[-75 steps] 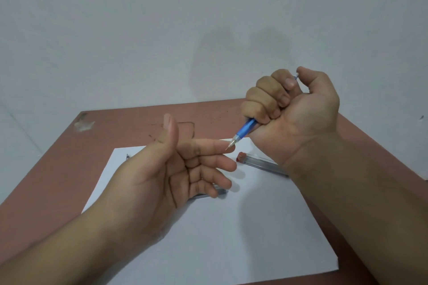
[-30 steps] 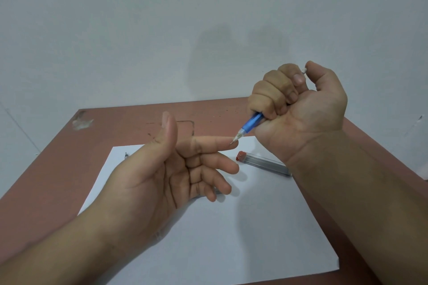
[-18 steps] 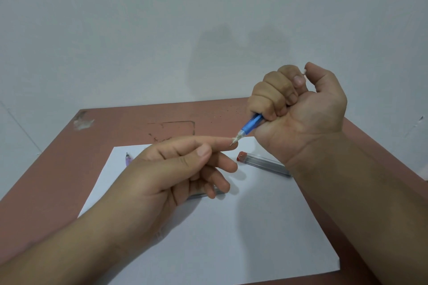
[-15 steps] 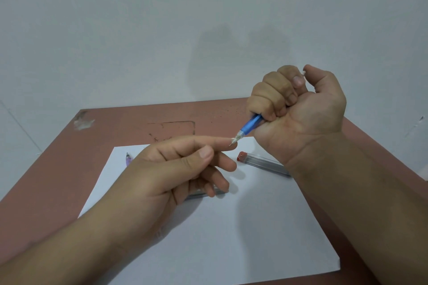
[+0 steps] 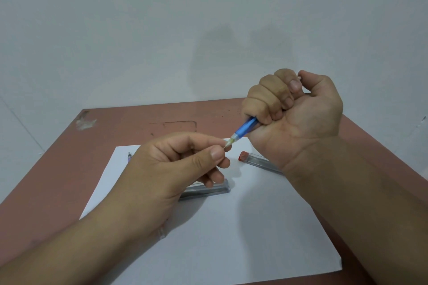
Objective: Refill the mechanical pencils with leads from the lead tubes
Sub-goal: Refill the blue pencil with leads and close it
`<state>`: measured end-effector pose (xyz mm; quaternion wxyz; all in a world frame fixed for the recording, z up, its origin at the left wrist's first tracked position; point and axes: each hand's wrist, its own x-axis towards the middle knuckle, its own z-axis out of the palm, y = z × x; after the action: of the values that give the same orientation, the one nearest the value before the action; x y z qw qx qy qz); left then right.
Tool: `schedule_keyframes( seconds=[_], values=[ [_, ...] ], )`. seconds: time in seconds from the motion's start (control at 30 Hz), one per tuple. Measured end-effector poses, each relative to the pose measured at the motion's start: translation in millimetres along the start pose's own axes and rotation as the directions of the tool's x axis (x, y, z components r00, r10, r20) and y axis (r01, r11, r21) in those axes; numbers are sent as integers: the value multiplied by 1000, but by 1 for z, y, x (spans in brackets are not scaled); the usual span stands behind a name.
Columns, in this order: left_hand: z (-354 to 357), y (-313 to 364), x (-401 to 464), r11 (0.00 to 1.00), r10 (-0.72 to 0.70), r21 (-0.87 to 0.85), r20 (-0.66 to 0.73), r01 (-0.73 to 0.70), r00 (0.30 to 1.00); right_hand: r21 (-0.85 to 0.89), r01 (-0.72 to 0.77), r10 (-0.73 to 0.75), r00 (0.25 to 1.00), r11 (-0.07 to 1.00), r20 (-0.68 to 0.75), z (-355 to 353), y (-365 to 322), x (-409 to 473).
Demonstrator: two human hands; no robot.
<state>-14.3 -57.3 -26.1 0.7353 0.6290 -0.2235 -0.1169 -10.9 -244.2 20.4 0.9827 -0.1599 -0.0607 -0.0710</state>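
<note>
A blue pencil [image 5: 246,127] in the right hand [image 5: 298,118], a red-capped clear tube [image 5: 259,161] beneath it — white paper [image 5: 243,233], reddish-brown tabletop [image 5: 58,169].

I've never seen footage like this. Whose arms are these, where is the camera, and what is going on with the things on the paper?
There is no machine here: a person works with bare hands, filmed by a camera worn on their head, looking forward and down. The right hand grips a blue mechanical pencil in its fist, tip pointing at the left hand, whose thumb and forefinger pinch at that tip. Whether a lead is between them is too small to tell. On the reddish table lies a white sheet of paper with two clear lead tubes: one red-capped, one partly under the left hand. The tip of another pencil peeks out behind that hand.
</note>
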Motion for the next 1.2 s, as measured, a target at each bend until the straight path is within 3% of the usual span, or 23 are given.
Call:
schedule_keyframes(
  seconds=[0.33, 0.5, 0.63, 0.8, 1.0, 1.13, 1.2],
  values=[
    [0, 4, 2, 999, 17, 47, -78, -13, 997, -28, 1, -1, 1000, 1000, 6, 0, 10, 1],
    [0, 8, 3, 995, 17, 99, -142, -3, 990, -327, -33, 42, 999, 945, 21, -1, 18, 3],
    [0, 12, 2, 957, 45, 291, -150, 0, 988, -744, 7, -9, 1000, 668, 1, -2, 26, -1],
    [7, 18, -1, 910, 48, 414, -134, 12, 990, -868, -90, 18, 995, 487, -93, 11, 17, -10],
    [20, 25, -3, 767, 35, 639, 39, -52, 999, -932, -9, -167, 983, 362, -74, 18, -31, -25],
    [35, 23, -1, 640, 57, 747, 188, -180, 981, -994, -82, -299, 949, 67, -98, 6, -74, -49],
    [46, 22, 4, 567, 26, 797, 235, -208, 972, -979, -141, -378, 923, -148, -76, -6, -96, -59]
  ],
)
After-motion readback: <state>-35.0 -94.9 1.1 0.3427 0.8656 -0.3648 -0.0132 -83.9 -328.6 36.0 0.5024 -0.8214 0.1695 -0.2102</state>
